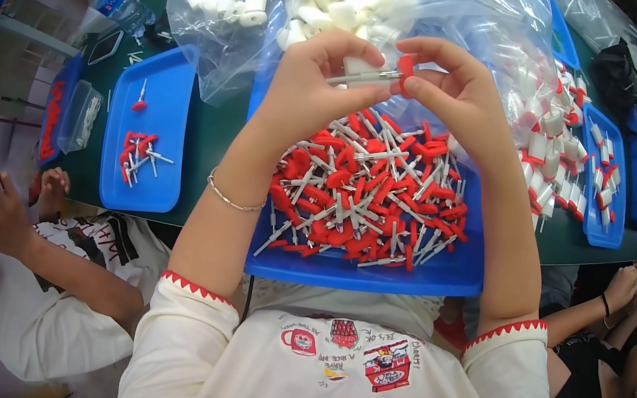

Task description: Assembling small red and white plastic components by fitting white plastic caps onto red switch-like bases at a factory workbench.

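Above the blue tray, my left hand (321, 73) is closed round a thin grey shaft and a small white piece (359, 66), partly hidden by the fingers. The shaft belongs to a red-headed pin (406, 66), with a metallic section next to its red head. My right hand (465, 85) pinches that red head between thumb and fingers, so the pin lies level between both hands. Directly below is a heap of similar red-headed pins (368, 190) with grey shafts, loose in the tray (372, 282).
Beyond my hands lies a clear plastic bag with white foam-like cylinders (255, 1). White pieces with red ends (549, 150) pile up at right, beside another blue tray (603, 231). At left stand a blue tray (175, 89) with several pins and a bottle (118, 1). People sit on both sides.
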Demonstrator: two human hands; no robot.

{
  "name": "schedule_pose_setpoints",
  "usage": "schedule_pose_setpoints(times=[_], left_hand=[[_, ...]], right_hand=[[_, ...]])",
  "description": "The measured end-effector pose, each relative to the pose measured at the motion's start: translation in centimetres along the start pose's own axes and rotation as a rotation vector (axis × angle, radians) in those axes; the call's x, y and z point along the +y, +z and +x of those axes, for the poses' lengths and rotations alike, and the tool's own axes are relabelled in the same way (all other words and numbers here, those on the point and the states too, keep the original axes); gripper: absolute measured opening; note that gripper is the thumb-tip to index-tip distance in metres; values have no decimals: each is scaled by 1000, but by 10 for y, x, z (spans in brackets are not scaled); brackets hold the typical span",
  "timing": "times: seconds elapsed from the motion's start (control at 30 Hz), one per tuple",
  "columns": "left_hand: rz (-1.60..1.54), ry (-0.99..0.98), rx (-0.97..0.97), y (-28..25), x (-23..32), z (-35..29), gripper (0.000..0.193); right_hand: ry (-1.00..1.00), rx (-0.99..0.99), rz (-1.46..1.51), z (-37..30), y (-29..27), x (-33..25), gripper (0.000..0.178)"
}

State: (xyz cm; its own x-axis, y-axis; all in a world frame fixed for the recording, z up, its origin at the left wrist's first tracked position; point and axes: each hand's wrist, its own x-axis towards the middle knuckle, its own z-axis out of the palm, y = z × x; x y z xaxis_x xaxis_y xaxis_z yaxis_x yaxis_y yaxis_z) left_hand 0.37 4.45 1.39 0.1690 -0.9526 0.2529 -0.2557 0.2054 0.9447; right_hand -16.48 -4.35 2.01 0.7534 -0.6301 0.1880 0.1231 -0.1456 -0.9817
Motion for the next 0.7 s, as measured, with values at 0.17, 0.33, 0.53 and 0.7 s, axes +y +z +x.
schedule_pose_setpoints(times=[0.17, 0.33, 0.53, 0.7], left_hand=[[7, 59, -2, 1, 0, -1, 29], [-58, 150, -25, 3, -10, 2, 23], [1, 141, -18, 2, -7, 2, 15], [-71, 120, -19, 4, -8, 1, 14]], right_hand=[[21, -22, -33, -1, 0, 1, 32], [8, -53, -142, 0, 1, 3, 30], [-34, -60, -119, 1, 0, 3, 30], [-2, -65, -126, 0, -2, 0, 29]])
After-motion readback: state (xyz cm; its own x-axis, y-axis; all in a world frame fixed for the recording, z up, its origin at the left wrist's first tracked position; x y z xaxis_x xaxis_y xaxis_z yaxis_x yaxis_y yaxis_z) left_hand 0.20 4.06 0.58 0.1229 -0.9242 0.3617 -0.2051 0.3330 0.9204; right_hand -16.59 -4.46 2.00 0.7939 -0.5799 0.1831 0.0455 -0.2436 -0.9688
